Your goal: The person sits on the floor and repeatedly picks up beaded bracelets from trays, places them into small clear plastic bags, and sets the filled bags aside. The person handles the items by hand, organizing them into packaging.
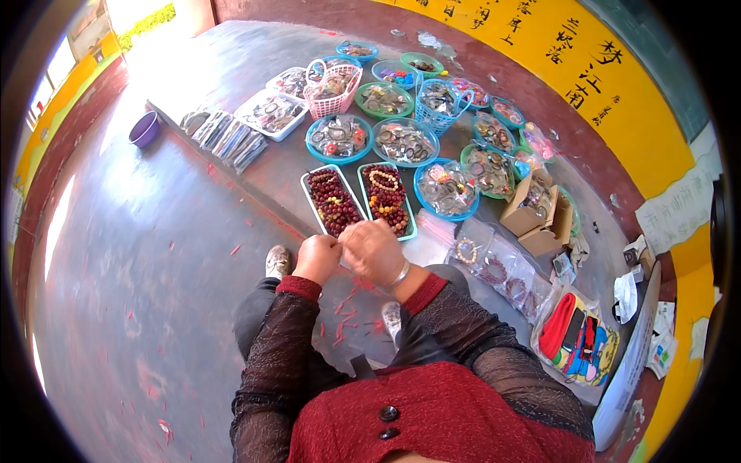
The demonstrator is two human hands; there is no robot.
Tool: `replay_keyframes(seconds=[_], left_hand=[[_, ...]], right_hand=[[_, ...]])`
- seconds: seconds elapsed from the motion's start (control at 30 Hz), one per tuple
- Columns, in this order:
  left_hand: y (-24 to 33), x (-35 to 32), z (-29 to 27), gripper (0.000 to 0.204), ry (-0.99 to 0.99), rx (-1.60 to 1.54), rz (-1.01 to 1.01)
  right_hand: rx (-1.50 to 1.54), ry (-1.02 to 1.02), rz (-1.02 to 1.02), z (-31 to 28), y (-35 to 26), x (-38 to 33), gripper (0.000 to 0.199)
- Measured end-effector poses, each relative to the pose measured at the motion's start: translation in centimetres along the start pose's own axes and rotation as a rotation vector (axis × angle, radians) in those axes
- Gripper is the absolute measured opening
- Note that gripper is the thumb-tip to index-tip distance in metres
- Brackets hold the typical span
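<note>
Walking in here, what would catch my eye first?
Probably the two pale rectangular trays of dark red beaded bracelets, just beyond the person's hands. Behind them, round blue and green plastic baskets of bagged goods spread toward the yellow wall. A purple plastic basin stands alone at left.

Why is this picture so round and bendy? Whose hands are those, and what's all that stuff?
There's no robot here, just a person. A wide camera on the person's head looks down, and its lens bends straight edges. The left hand and right hand come together near two trays of mostly dark red beads. Anything pinched in the fingers is too small to make out. On the grey surface beyond are round baskets of small packets and a pink basket. A purple tub stands off to the left.
</note>
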State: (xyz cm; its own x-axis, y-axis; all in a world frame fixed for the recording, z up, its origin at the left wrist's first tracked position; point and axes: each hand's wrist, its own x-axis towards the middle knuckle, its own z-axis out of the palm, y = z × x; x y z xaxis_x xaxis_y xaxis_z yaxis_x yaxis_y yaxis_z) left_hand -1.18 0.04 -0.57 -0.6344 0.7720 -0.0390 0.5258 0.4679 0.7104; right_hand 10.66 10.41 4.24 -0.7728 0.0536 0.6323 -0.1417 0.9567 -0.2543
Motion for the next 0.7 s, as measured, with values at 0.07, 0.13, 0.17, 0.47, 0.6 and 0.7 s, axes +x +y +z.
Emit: replay_keyframes(seconds=[0.07,0.13,0.17,0.47,0.6,0.7], left_hand=[[-1.1,0.5,0.4,0.017,0.03,-0.107,-0.006],[-0.9,0.4,-0.1,0.017,-0.022,-0.212,-0.089],[-0.8,0.4,-0.2,0.017,-0.048,-0.264,-0.132],[-0.3,-0.1,0.3,0.017,0.129,0.039,0.113],[-0.3,-0.4,0.3,0.017,0.124,0.032,0.054],[-1.0,-0.2,0.7,0.017,0.107,0.039,0.117]], right_hand=[[0.005,-0.111,0.037,1.1,-0.2,-1.0,0.016],[0.037,-0.264,0.159,1.7,-0.5,-1.6,0.015],[0.001,-0.328,0.178,1.9,-0.2,-1.8,0.014],[0.059,-0.512,0.062,4.7,1.7,-4.0,0.013],[0.015,-0.656,0.225,3.6,0.8,-2.9,0.015],[0.039,-0.539,0.243,4.5,1.5,-3.6,0.019]])
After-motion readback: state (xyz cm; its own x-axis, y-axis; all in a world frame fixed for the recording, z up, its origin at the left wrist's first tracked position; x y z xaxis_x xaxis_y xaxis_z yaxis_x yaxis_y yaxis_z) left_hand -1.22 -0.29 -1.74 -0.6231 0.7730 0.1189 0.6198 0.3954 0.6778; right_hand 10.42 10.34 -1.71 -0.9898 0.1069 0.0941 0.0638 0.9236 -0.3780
